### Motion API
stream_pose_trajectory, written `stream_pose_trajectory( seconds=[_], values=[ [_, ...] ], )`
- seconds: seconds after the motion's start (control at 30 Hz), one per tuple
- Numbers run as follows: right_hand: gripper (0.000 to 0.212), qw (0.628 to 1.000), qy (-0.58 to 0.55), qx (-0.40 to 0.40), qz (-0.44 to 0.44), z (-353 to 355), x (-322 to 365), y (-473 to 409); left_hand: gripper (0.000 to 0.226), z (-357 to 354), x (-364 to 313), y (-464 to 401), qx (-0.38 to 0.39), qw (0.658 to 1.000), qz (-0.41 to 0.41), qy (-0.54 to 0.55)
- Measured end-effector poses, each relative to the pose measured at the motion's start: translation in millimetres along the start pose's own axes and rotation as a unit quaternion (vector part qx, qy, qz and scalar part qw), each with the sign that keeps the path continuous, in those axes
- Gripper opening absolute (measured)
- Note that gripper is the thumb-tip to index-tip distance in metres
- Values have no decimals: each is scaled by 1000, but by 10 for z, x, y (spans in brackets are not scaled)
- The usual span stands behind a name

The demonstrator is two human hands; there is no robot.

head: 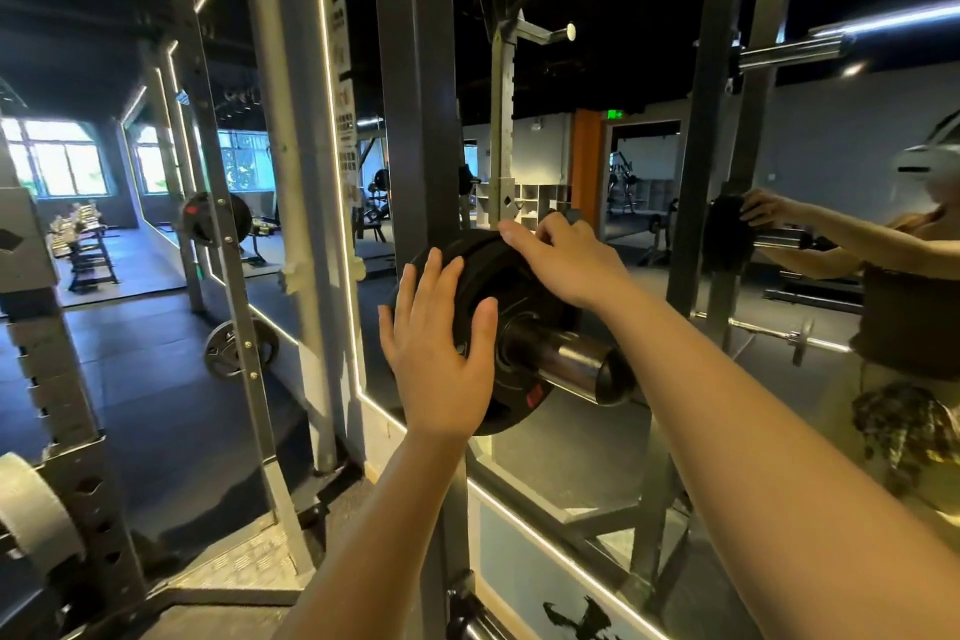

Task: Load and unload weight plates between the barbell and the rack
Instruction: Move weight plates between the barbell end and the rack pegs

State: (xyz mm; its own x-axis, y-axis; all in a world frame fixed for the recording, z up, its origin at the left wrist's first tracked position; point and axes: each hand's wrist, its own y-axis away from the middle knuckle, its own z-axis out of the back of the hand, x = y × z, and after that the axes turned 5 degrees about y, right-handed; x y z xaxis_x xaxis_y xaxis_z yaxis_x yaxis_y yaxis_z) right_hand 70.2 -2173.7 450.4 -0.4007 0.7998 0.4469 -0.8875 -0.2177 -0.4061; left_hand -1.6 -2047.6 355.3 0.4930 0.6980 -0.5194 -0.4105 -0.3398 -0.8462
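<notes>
At the centre of the view, a black weight plate (511,312) sits on a thick chrome peg (571,361) that juts out from a dark upright of the rack (421,120), the peg's free end pointing toward four o'clock. The plate carries a small red mark near its lower edge, at about six o'clock on its face. It looks like more than one disc stacked together, though the edges blur into one another and the count cannot be told.

The left hand (439,353) lies flat against the plate's face at its nine o'clock side, fingers straight and spread, the thumb out toward the hub; it presses rather than grasps. The right hand (563,260) comes over the top of the plate at twelve o'clock, its fingers bent over the upper rim and touching it, the thumb side toward the camera. Whether the fingertips hook behind the rim is hidden.

Behind the rack stands a large mirror (597,431) edged with a light strip. At three o'clock it reflects the person, both arms reaching to the plate. At nine o'clock, farther off, two more plates (215,218) hang on another rack post, one above the other.
</notes>
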Motion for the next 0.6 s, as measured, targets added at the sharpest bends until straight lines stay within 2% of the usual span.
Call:
stream_pose_trajectory(
  seconds=[0.17,0.3,0.4,0.6],
  values=[
    [75,1000,26,-1,9,14,9,-68,52,-41,34,-5,-24,1000,-1,3],
    [63,998,-44,19,27,-6,-11,-121,54,-71,-68,76,-30,999,7,21],
    [59,998,-54,8,27,-50,-31,-117,54,-47,-88,77,-11,1000,-3,27],
    [81,1000,11,-7,6,6,-15,-36,60,0,2,-35,12,1000,-3,-17]
  ],
)
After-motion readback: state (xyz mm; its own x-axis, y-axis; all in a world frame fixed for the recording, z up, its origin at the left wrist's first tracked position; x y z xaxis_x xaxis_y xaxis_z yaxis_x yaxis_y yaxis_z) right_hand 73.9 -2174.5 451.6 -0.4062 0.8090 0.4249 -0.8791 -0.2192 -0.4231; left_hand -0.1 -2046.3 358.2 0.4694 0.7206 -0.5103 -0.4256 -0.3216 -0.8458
